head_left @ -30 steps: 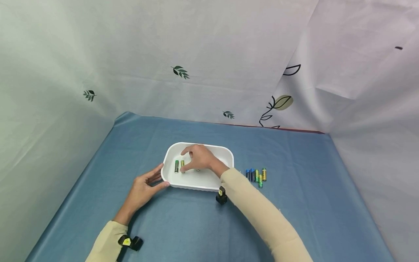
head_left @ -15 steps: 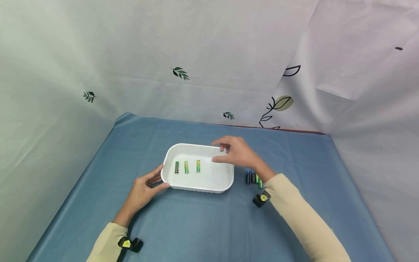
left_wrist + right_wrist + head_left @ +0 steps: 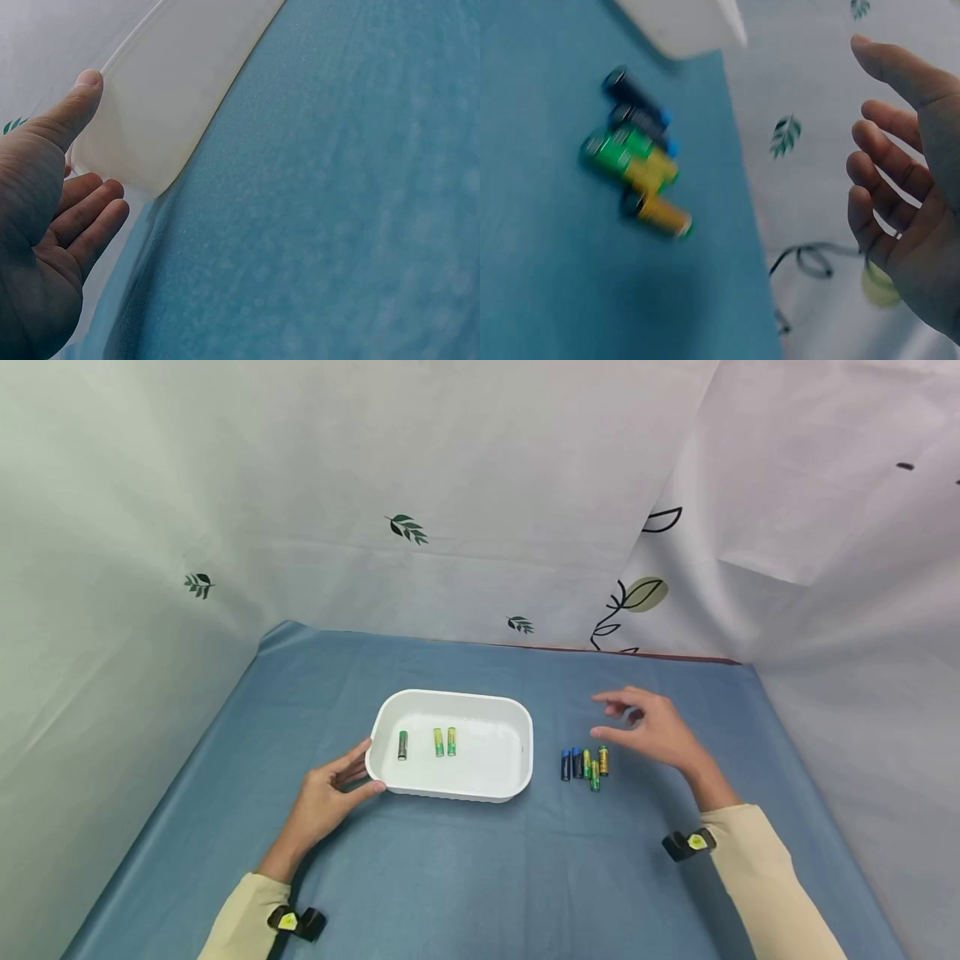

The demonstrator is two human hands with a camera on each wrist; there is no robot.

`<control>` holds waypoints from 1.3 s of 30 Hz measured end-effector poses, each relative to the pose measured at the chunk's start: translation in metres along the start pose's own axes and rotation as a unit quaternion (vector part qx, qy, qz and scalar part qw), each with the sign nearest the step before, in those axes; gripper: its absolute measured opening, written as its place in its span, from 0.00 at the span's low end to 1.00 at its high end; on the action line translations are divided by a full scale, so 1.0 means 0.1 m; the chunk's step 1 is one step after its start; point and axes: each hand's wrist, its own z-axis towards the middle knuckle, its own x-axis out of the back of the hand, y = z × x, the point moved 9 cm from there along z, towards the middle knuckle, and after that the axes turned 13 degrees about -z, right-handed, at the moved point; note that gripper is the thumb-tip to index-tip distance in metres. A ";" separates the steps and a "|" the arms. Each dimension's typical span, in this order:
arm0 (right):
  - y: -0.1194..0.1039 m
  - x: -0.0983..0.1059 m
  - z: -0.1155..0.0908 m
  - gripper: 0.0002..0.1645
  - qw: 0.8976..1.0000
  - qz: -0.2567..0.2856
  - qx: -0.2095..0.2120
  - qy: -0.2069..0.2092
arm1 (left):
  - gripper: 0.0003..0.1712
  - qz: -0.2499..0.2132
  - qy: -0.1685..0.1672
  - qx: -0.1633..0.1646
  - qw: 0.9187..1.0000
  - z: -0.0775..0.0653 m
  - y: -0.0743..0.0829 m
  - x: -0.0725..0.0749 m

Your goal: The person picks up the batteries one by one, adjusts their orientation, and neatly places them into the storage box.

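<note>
A white tray stands on the blue cloth, seen in the head view. Its left end is held by my left hand, thumb at the near corner and fingers along the side. Inside lie a dark battery with a green end and two yellow-green batteries, side by side with a small gap. My right hand hovers with nothing in it, fingers loosely bent, thumb apart. Below and left of it, several batteries lie in a cluster, some with blue ends, others green and yellow.
Blue cloth covers the table. Pale fabric walls with leaf prints enclose its back and sides. A black wrist camera is strapped to the right sleeve, another to the left.
My right hand has come out of the tray and moved right, over beside the loose batteries. The middle battery in the tray has rolled right, close to its neighbour. My left hand stays at the tray.
</note>
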 end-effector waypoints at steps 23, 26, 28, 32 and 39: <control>0.72 -0.51 -0.56 0.37 0.997 -0.009 -0.067 -0.022 | 0.44 0.011 0.000 -0.007 1.000 0.03 0.02 -0.02; 0.72 -0.54 -0.55 0.38 0.997 -0.011 -0.072 -0.029 | 0.44 0.008 -0.001 -0.010 1.000 0.03 0.01 -0.02; 0.72 -0.55 -0.55 0.38 0.997 -0.013 -0.069 -0.030 | 0.44 0.008 -0.001 -0.011 1.000 0.03 0.01 -0.02; 0.68 -0.58 -0.53 0.38 0.998 -0.017 -0.058 -0.031 | 0.44 0.009 0.001 -0.011 1.000 0.02 0.01 -0.01; 0.67 -0.66 -0.51 0.39 0.997 -0.028 -0.055 -0.052 | 0.44 0.011 0.001 -0.013 1.000 -0.01 0.02 0.00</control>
